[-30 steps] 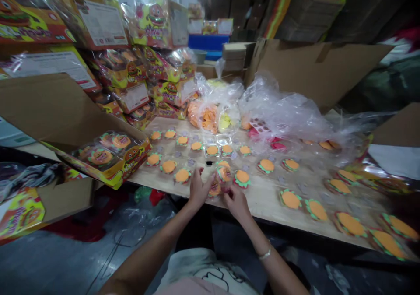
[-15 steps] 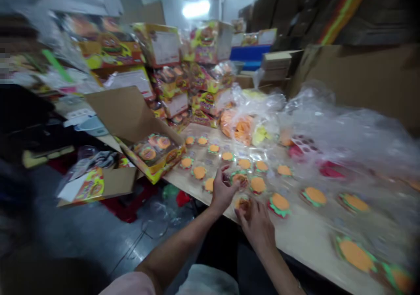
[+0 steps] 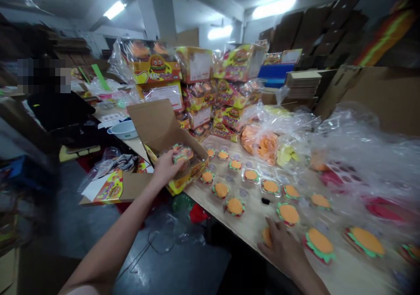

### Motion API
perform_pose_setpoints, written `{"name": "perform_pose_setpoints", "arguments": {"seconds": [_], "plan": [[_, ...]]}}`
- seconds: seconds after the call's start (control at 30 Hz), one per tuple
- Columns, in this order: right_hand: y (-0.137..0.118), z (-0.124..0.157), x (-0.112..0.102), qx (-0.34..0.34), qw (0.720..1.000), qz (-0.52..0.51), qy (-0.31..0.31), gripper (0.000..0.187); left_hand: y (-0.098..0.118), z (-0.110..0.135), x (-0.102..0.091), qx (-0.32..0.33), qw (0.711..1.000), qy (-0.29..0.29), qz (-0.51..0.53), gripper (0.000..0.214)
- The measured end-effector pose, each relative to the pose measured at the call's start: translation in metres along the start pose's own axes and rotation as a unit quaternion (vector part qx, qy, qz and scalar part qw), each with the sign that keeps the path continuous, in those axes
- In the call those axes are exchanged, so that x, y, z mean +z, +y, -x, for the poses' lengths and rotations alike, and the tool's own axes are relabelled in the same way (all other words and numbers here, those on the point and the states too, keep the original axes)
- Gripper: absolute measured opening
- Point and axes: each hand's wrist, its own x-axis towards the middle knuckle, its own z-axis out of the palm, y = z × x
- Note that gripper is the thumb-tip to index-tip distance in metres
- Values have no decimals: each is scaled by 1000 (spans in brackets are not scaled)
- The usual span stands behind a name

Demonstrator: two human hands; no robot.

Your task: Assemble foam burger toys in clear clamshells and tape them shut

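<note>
My left hand (image 3: 166,168) is at the open display box (image 3: 183,184), closed around a clear-packed toy burger (image 3: 180,157) over the packs inside. Part of that pack is hidden by my fingers. Down at the table's front edge, my right hand (image 3: 285,244) has its fingers closed on another toy burger (image 3: 267,237), mostly covered by the hand. Rows of burgers with orange buns and green frills lie on the table, among them one burger (image 3: 288,214) just beyond my right fingers and another burger (image 3: 318,244) to their right.
Stacked burger boxes (image 3: 197,96) stand behind the open box. Bags of orange pieces (image 3: 259,144) and clear plastic (image 3: 370,142) line the table's far side. A flattened carton (image 3: 131,187) and a blue basin (image 3: 124,129) are on the left, near a person in black (image 3: 61,111).
My left hand has moved left from the burger rows to the open box with a pack. My right hand stays by the front edge with a burger. The view has swung left.
</note>
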Motion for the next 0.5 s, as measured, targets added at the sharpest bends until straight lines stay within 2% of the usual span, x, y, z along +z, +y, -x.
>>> {"name": "perform_pose_setpoints", "arguments": {"seconds": [0.13,0.2,0.27,0.33,0.4,0.5], "plan": [[-4,-3,-12,8,998,-54,6,59,-4,10,21,40,985,62,-159,23],[-13,-12,-27,2,993,-117,19,62,-8,11,25,45,976,91,-192,22],[-34,-32,-47,-29,976,-215,34,67,-14,9,25,43,974,115,-193,23],[-67,-63,-70,-84,938,-334,46,70,-22,9,22,29,975,138,-173,22],[-111,-101,-90,-121,898,-417,72,73,-28,11,21,9,976,158,-152,23],[-183,-155,-109,-186,874,-432,122,72,-34,18,21,24,979,148,-138,24]]}}
